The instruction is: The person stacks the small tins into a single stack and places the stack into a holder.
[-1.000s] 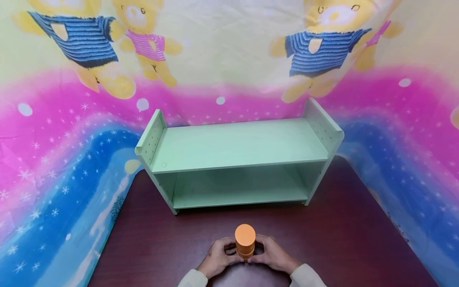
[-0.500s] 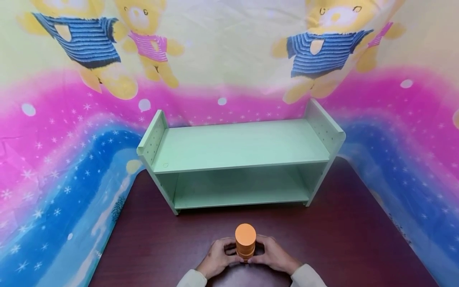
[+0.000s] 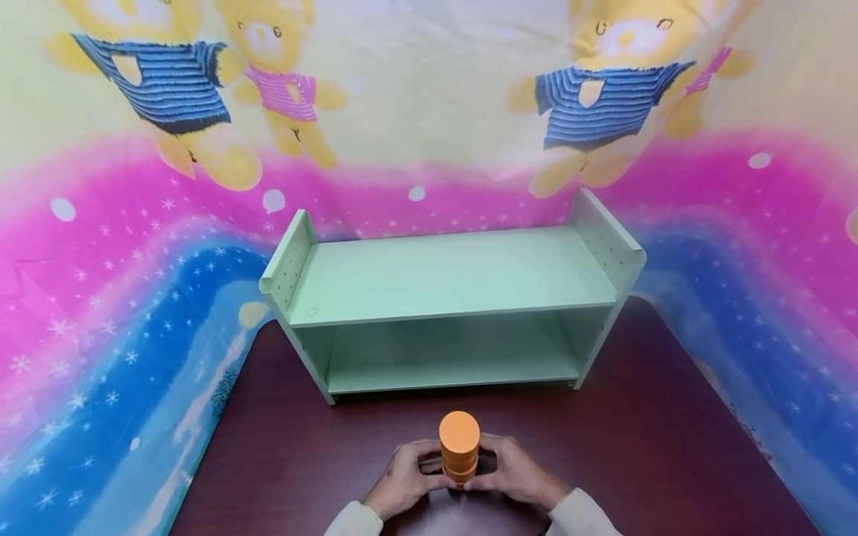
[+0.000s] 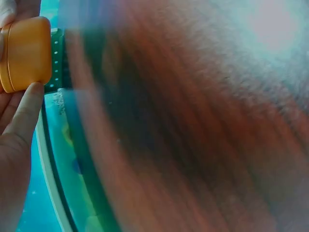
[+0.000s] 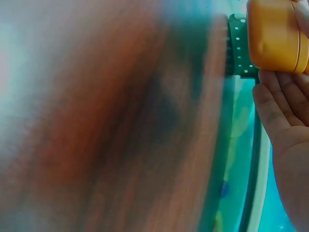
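Note:
A small orange canister, round with a smooth flat top, is held between both hands at the near side of the dark red-brown table. From the left, my left hand grips it with thumb and fingertips. My right hand does the same from the opposite side. In the left wrist view the canister shows a seam around its body and a rounded edge, with a fingertip pressed to it. The right wrist view has the canister resting against curled fingers, partly cut off by the frame.
Beyond the hands stands a pale green two-tier shelf with raised, perforated side panels. A curtain printed with bears and snowflakes surrounds the table at the back and both sides.
The canister, between both hands, has risen slightly in the head view. The head view itself has shifted a little, and both hands keep their grip.

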`<state>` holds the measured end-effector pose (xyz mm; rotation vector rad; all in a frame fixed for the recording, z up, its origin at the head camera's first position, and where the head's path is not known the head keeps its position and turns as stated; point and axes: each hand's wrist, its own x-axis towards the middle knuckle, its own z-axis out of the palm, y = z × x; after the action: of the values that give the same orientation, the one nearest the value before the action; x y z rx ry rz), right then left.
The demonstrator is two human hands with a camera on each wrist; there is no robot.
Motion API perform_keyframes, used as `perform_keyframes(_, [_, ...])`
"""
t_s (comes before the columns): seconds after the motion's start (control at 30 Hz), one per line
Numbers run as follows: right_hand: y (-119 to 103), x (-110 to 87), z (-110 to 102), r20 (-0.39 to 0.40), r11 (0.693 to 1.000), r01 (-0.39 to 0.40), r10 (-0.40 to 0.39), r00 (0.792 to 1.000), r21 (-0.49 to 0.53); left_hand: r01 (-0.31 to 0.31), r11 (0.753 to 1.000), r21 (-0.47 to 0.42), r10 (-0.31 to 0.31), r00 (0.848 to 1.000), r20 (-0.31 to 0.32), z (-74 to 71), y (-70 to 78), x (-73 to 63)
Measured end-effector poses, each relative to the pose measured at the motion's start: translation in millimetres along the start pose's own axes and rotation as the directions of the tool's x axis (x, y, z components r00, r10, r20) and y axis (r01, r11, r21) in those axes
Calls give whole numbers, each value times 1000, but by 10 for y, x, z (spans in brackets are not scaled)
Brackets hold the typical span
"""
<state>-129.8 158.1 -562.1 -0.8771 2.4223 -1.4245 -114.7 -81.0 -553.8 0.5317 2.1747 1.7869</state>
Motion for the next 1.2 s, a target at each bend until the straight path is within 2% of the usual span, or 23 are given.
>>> perform_keyframes(0.2, [-86, 6, -54, 12, 999, 34, -34, 999, -10, -22, 999, 25, 22, 1000, 0, -21, 86, -21])
perform_keyframes(0.3, [-128, 8, -80, 8, 998, 55, -55, 998, -19, -65, 995, 78, 66, 998, -6, -30, 125, -27])
perform_keyframes(0.4, [-167, 19, -109, 0, 997, 70, -70, 998, -34, -105, 990, 91, 106, 994, -7, -43, 179, -27])
perform_keyframes(0.53, [-220, 40, -146, 1, 997, 58, -58, 998, -45, -135, 985, 104, 135, 991, -1, -69, 241, -17])
perform_keyframes(0.67, [-273, 60, -185, 11, 999, 37, -37, 999, -39, -153, 975, 161, 154, 988, 1, -95, 283, -4])
perform_keyframes(0.93, [-340, 90, -244, 9, 998, 54, -54, 999, -35, -149, 978, 144, 150, 989, 6, -133, 362, 24])
perform_keyframes(1.2, [-420, 123, -300, 13, 998, 51, -50, 999, -45, -127, 978, 167, 128, 992, 2, -163, 462, 35])
